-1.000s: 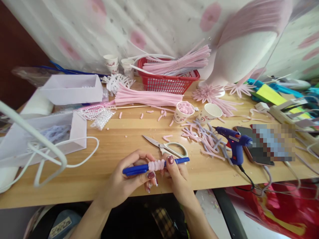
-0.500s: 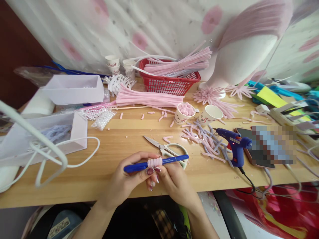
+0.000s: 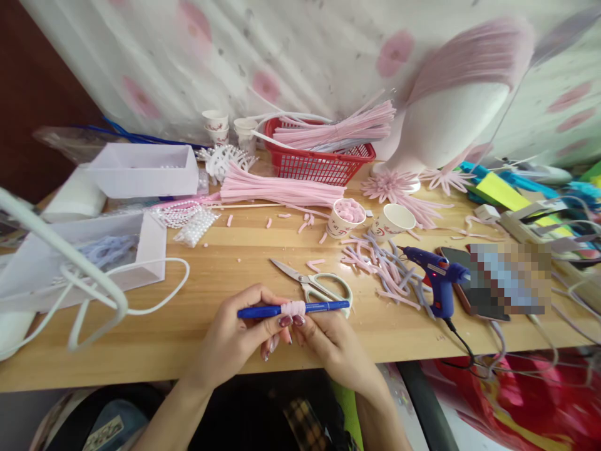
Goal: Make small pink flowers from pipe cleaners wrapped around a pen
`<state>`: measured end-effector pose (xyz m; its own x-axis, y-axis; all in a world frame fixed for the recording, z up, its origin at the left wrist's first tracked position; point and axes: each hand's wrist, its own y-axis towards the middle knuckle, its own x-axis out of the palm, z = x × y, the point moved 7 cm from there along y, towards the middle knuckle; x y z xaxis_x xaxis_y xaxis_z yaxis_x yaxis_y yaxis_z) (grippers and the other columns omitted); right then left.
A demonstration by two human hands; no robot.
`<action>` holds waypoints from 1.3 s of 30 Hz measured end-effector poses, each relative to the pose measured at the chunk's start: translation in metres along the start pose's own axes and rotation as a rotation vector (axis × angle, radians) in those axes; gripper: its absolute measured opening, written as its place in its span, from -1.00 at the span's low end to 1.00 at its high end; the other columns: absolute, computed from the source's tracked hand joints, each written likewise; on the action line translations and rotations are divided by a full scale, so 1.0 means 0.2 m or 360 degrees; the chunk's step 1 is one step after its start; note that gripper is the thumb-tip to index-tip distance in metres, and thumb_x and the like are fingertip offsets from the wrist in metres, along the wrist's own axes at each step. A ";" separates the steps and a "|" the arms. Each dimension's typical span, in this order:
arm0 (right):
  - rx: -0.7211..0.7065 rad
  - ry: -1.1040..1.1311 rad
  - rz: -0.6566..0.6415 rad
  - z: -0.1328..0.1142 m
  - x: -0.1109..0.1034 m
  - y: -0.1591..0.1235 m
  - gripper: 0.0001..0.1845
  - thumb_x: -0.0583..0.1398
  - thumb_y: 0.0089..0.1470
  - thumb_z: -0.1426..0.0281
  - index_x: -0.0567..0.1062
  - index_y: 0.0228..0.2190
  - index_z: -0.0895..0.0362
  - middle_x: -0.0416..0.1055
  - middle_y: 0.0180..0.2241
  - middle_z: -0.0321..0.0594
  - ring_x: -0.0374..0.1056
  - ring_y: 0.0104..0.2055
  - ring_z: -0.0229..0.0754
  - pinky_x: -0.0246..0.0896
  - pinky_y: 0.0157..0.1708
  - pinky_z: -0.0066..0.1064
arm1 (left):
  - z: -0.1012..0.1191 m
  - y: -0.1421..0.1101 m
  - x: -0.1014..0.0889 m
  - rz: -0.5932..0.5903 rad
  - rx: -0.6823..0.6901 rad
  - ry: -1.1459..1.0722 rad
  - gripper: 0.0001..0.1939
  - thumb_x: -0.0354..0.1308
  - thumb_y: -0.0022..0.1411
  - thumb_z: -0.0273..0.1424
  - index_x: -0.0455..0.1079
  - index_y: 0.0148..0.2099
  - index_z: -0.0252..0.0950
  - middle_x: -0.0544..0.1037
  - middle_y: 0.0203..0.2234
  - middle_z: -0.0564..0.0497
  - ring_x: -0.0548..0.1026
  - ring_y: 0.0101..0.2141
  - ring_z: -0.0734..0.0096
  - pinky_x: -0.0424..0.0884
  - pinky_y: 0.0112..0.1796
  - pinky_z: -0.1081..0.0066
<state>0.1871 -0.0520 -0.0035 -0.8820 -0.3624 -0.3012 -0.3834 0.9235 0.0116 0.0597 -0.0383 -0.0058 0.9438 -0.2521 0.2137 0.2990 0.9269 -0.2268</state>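
A blue marker pen point(image 3: 323, 306) lies level across both hands near the table's front edge. Around its middle sits a coil of pale pink pipe cleaner point(image 3: 293, 309). My left hand point(image 3: 239, 335) is closed on the pen's left part, thumb pressed against the coil. My right hand point(image 3: 333, 338) pinches at the coil's right side, its thumb tip close to the left one. Just behind the right hand lie scissors point(image 3: 323, 285) with pale handles, blades pointing back left. A paper cup of short pink coils point(image 3: 346, 227) stands farther back beside a second paper cup point(image 3: 387, 232).
A blue glue gun point(image 3: 441, 291) rests at the right beside a phone point(image 3: 488, 300). Cut pink and lilac pieces point(image 3: 380, 269) lie behind it. Pink pipe cleaners point(image 3: 282, 188) lie before a red basket point(image 3: 319, 166). White boxes point(image 3: 150, 257) and a looping white cable point(image 3: 183, 282) occupy the left.
The pen has turned to lie more level, and its right end has dropped slightly. Both hands keep hold at the coil. The whole view has shifted a little.
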 end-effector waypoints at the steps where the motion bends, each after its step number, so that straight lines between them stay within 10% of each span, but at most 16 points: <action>1: 0.0018 0.0036 0.0009 0.00 0.00 0.00 -0.54 -0.02 0.31 0.21 0.34 -0.56 0.14 0.26 -0.55 -0.30 0.23 -0.44 -0.24 0.11 -0.35 -0.43 | -0.01 0.01 0.00 -0.0023 0.0001 -0.0014 -0.73 0.34 0.07 -0.25 0.40 -0.34 -0.35 0.53 -0.64 0.04 0.35 -0.68 0.55 0.32 -0.64 0.53; 7: 0.0046 0.0406 0.0130 -0.02 0.03 0.00 -0.58 0.01 0.27 0.11 0.49 -0.40 0.10 0.26 -0.49 -0.28 0.18 -0.42 -0.22 0.18 -0.28 -0.41 | -0.03 0.03 -0.02 0.0058 0.0136 0.0015 -0.77 0.37 0.04 -0.31 0.49 -0.30 -0.34 0.51 -0.63 0.06 0.43 -0.62 0.45 0.41 -0.56 0.47; 14: 0.0220 0.0930 0.0466 0.06 0.11 0.01 -0.66 0.14 0.18 0.10 0.49 -0.33 0.11 0.25 -0.48 -0.31 0.16 -0.43 -0.26 0.16 -0.40 -0.46 | 0.11 -0.05 -0.02 0.0214 0.0819 0.0737 -0.85 0.24 0.19 -0.43 0.58 -0.19 -0.15 0.56 -0.36 0.00 0.49 -0.42 0.41 0.40 -0.40 0.50; 19: 0.0166 0.0958 0.0439 0.01 0.10 -0.01 -0.73 0.21 0.14 0.15 0.52 -0.26 0.09 0.37 -0.33 -0.27 0.28 -0.15 -0.18 0.20 -0.10 -0.43 | 0.21 -0.13 0.04 0.0322 0.1193 0.1039 -0.75 0.22 0.18 -0.53 0.58 -0.12 -0.14 0.51 -0.45 0.02 0.48 -0.42 0.43 0.38 -0.34 0.53; 27: 0.0038 0.0491 0.0460 -0.01 0.01 -0.02 -0.58 0.10 0.22 0.12 0.35 -0.54 0.15 0.14 -0.59 -0.38 0.10 -0.51 -0.33 0.10 -0.45 -0.49 | 0.22 -0.17 0.11 -0.0030 0.1191 0.1256 -0.65 0.04 0.29 -0.58 0.45 0.06 -0.19 0.56 -0.27 -0.01 0.53 -0.28 0.46 0.42 -0.23 0.59; 36: 0.0011 0.0419 0.0699 0.05 -0.21 -0.03 -0.49 0.05 0.21 0.02 0.15 -0.60 0.10 -0.02 -0.63 -0.43 -0.12 -0.59 -0.37 -0.18 -0.61 -0.48 | 0.20 -0.26 0.04 0.0278 0.1413 0.1498 -0.64 0.04 0.29 -0.54 0.42 0.08 -0.15 0.55 -0.24 0.00 0.55 -0.29 0.42 0.44 -0.27 0.54; 39: -0.0074 0.0426 0.0764 0.03 -0.30 -0.05 -0.49 0.05 0.21 0.02 0.16 -0.60 0.10 0.02 -0.63 -0.41 -0.08 -0.58 -0.36 -0.13 -0.59 -0.48 | 0.20 -0.24 -0.13 0.0737 0.1343 0.1565 -0.72 0.09 0.28 -0.47 0.45 0.00 -0.14 0.54 -0.29 0.00 0.52 -0.34 0.35 0.44 -0.27 0.43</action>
<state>0.2450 -0.0387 0.0085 -0.9973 0.0734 0.0014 0.0729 0.9886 0.1320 0.0143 -0.0651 0.0378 0.7487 0.3597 -0.5568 0.0909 0.7763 0.6237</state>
